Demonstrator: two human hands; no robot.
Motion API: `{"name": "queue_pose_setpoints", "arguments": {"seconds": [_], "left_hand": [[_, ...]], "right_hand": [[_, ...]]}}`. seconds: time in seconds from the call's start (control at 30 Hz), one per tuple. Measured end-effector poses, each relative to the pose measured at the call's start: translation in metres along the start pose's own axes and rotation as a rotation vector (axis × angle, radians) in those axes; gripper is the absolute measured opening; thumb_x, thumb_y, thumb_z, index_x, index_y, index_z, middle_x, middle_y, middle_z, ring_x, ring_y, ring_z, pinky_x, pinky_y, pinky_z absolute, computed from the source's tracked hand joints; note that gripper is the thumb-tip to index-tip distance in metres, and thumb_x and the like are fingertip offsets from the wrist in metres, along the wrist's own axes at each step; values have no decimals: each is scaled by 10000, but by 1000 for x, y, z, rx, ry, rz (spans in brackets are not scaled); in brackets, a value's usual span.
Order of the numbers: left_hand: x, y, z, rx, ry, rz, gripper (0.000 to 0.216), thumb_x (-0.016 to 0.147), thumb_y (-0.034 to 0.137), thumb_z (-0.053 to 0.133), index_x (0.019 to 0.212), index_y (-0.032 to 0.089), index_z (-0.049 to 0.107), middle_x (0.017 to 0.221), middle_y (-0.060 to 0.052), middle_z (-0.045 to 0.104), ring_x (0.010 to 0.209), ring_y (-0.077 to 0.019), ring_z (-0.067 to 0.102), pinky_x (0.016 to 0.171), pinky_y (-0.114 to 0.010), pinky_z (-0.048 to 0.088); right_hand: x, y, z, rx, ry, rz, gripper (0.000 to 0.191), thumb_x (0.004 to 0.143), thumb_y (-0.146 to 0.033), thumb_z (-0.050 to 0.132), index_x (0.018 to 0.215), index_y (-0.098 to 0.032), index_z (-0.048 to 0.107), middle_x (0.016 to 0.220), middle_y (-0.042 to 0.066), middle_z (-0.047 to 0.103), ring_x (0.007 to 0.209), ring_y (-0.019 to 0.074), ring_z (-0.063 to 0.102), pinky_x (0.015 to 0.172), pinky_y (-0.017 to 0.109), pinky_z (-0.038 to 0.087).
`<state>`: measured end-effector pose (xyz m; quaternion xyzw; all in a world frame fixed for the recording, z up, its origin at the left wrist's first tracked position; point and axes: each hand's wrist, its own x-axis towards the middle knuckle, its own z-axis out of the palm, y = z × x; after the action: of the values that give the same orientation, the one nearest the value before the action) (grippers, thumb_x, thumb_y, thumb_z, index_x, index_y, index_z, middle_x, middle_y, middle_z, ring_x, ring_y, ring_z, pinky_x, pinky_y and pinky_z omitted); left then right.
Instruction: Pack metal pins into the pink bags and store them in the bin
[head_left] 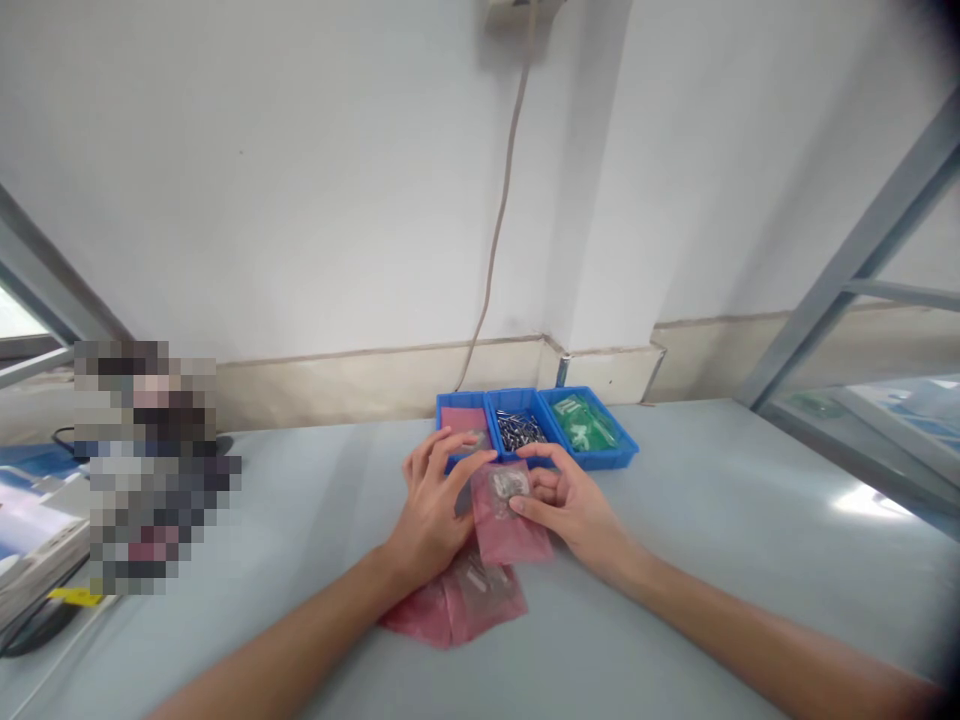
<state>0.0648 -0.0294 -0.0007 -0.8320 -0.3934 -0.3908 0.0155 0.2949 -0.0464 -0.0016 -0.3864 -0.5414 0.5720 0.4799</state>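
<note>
My right hand (564, 497) grips a small pink plastic bag (514, 535) between thumb and fingers. Small metal parts show through the upper half of this bag. At its left edge is my left hand (437, 497), fingers apart and curved, the index fingertip close to the bag's top; I cannot tell if it touches. More pink bags (487, 603) with small parts inside lie below on the table, partly covered by my left forearm and the upper bag.
Behind my hands stand three blue bins: one with pink bags (463, 418), one with metal screws (517, 428), one with green bags (585, 425). A blurred-out person (161, 470) and equipment (45, 530) are at left. A cable (504, 200) hangs down the wall.
</note>
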Motion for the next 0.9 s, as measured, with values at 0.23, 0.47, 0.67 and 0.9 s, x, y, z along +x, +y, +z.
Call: {"name": "queue_pose_setpoints", "arguments": {"seconds": [0.23,0.47,0.67,0.9], "left_hand": [[1,2,-5,-12,-3,62,274,959,291,750,1226,348,722,1469,-59,582,1518,-352,345,1224,-569,337],[0,1,-9,-59,-9,90,164,994,186,659,1110,285,716,1439,-64,607,1501,-338,371,1189,-560,387],[1,-1,-6,-89,44,95,83,1067,282,617,1092,243,686,1348,-70,664,1425,-312,449,1202,-550,384],[0,-2,-6,-84,36,87,193,1100,302,552,1260,250,645,1334,-81,660,1420,-301,449,1202,-534,401]], "right_hand": [[-1,-7,1,-31,10,37,605,795,-522,909,1204,-274,538,760,-77,591,612,125,543,600,272,424],[0,-7,1,-133,-32,9,420,956,-650,695,1008,-241,616,667,-46,623,598,160,597,583,289,412],[-1,-8,3,-36,-51,26,426,1005,-638,611,959,-215,612,842,37,739,613,161,629,635,333,507],[-4,-7,3,-191,-77,-13,378,939,-567,756,1024,-224,620,800,-17,630,659,146,569,650,310,481]]}}
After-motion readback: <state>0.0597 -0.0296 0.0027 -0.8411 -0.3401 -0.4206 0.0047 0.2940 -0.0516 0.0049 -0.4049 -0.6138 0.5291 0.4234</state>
